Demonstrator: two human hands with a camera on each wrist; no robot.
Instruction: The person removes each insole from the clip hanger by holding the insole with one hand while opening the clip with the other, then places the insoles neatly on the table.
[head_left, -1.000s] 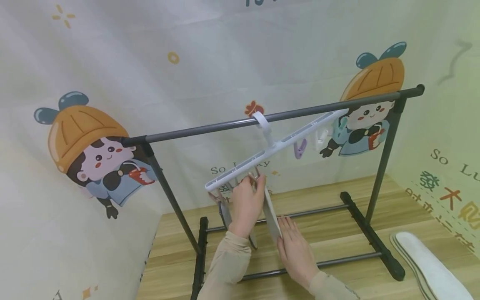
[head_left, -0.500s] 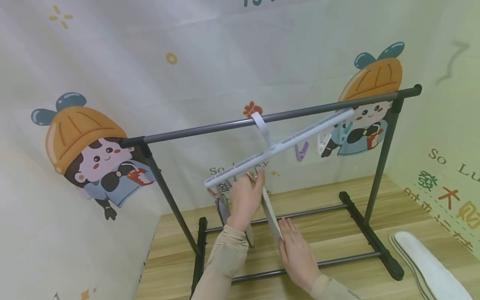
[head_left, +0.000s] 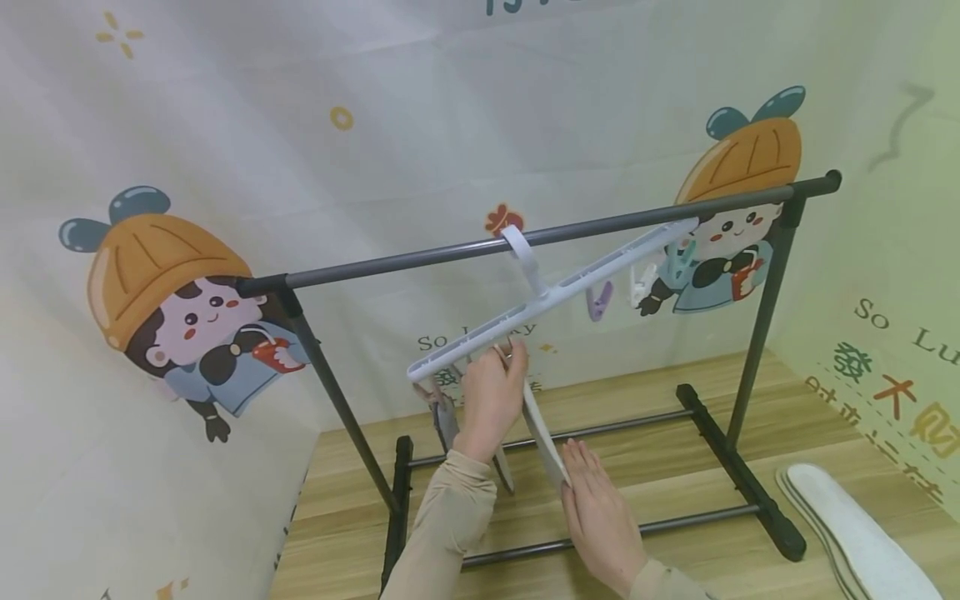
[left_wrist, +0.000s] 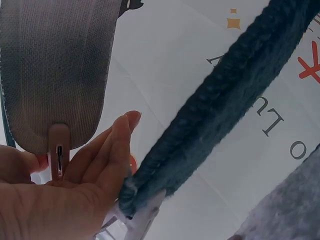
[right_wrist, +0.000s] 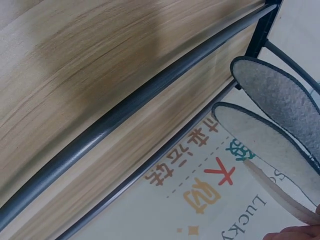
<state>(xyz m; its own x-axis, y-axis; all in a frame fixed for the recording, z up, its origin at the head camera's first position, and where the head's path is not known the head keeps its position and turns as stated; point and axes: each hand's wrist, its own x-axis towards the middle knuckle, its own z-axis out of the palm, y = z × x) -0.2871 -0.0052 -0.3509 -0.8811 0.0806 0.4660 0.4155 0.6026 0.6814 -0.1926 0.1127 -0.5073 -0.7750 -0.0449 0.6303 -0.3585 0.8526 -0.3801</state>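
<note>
A pale blue clip hanger (head_left: 480, 337) hangs by its hook from a dark metal rail. Its left half bears several insoles, among them a grey one (head_left: 445, 421). My left hand (head_left: 491, 400) pinches a brownish clip (left_wrist: 59, 150) between thumb and fingers. The clip bites the end of a grey-brown insole (left_wrist: 57, 65). Beside that hand hangs an insole with dark teal fleece (left_wrist: 215, 105), held by another clip (left_wrist: 145, 215). With straight fingers, my right hand (head_left: 600, 517) touches the lower end of the nearest hanging insole (head_left: 542, 429).
The rack's rail (head_left: 390, 265) runs above both hands, and its lower bars (head_left: 697, 518) cross below. Purple (head_left: 598, 302), white (head_left: 642, 285) and teal (head_left: 681, 262) clips dangle from the hanger's right half. More insoles (head_left: 855, 525) lie stacked on the wooden tabletop, right of the rack.
The right hand has slid slightly down along the insole, whose lower part now bows a little. The left hand stays at the clip. The hanger's right end has swung a little out and back.
</note>
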